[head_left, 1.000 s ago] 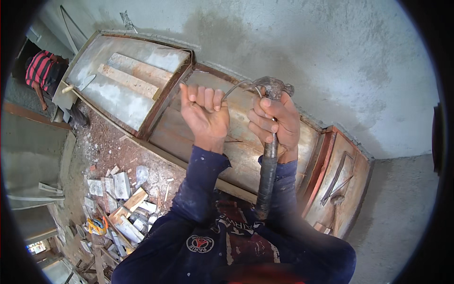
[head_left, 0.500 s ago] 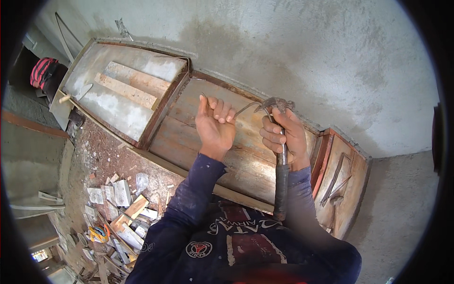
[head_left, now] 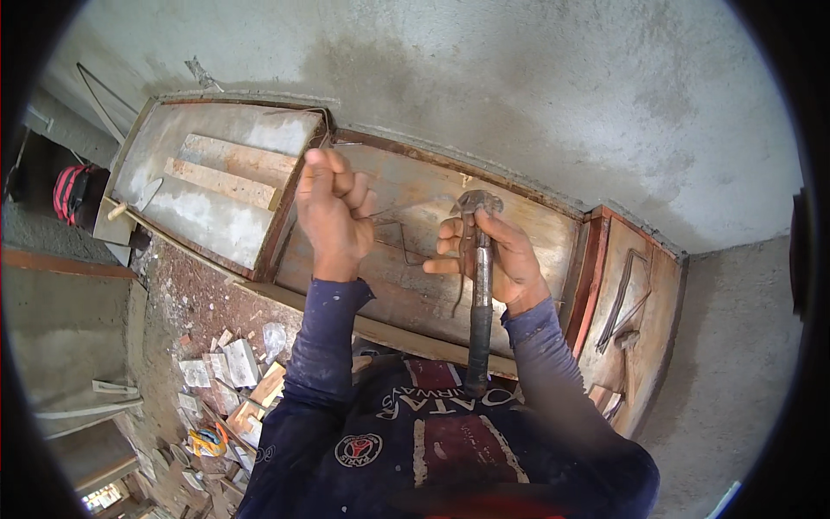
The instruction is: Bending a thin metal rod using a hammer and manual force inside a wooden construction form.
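My right hand (head_left: 510,264) is wrapped round a claw hammer (head_left: 482,298) just below its metal head, with the dark-gripped handle pointing down toward my chest. A thin dark bent rod (head_left: 457,303) hangs beside the hammer under the fingers of that hand. To the left, my left hand (head_left: 335,216) is raised with its fingers curled in toward the thumb; what they hold, if anything, is hidden. Both hands are above a recessed wooden panel (head_left: 424,307), where a bent metal rod (head_left: 403,246) lies between them.
Two planks (head_left: 220,183) and a trowel (head_left: 149,192) lie on the grey panel at left. On the right panel are bent rods (head_left: 621,298) and another hammer (head_left: 628,346). Wood offcuts and rubble (head_left: 242,363) cover the floor at lower left. A plaster wall (head_left: 536,95) stands behind.
My left hand has moved left and slightly up, away from the right hand. The right hand and hammer have shifted a little left and down. The rod between the hands now hangs by the right hand.
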`<state>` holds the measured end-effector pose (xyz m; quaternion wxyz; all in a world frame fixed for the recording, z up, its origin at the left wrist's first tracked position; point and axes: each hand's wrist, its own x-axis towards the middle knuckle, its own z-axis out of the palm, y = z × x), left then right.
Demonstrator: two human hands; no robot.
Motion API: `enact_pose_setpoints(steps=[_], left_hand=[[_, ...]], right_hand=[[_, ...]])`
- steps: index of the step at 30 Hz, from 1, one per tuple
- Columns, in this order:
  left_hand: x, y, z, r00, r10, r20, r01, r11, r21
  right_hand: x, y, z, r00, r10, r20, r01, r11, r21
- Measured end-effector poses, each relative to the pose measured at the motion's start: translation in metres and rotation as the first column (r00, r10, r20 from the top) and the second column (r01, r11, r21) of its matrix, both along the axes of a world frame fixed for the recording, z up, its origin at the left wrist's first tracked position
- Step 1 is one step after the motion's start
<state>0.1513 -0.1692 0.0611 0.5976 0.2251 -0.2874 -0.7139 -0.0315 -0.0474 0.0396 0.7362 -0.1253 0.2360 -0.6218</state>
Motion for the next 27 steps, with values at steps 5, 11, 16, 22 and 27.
enact_pose_setpoints(steps=[5,11,16,22,27], left_hand=[[0.008,-0.012,0.007,0.995,0.098,-0.026,-0.099,0.994,-0.038],[0.035,-0.026,-0.008,0.993,0.114,0.006,-0.114,0.993,0.035],[0.041,-0.024,-0.025,0.991,-0.015,-0.135,0.021,0.999,0.049],[0.04,-0.024,-0.035,0.967,-0.108,-0.233,0.117,0.993,0.023],[0.049,-0.022,-0.039,0.92,-0.171,-0.354,0.17,0.985,-0.036]], right_hand=[[0.003,0.004,-0.011,0.983,-0.153,0.098,0.14,0.981,0.134],[-0.092,0.017,-0.105,0.811,-0.068,-0.581,0.355,0.847,0.395],[-0.095,0.022,-0.214,0.372,0.348,-0.861,0.215,0.87,0.444],[-0.084,0.021,-0.253,0.039,0.606,-0.794,0.15,0.782,0.604],[-0.037,-0.002,-0.119,0.325,0.125,-0.937,0.0,0.991,0.132]])
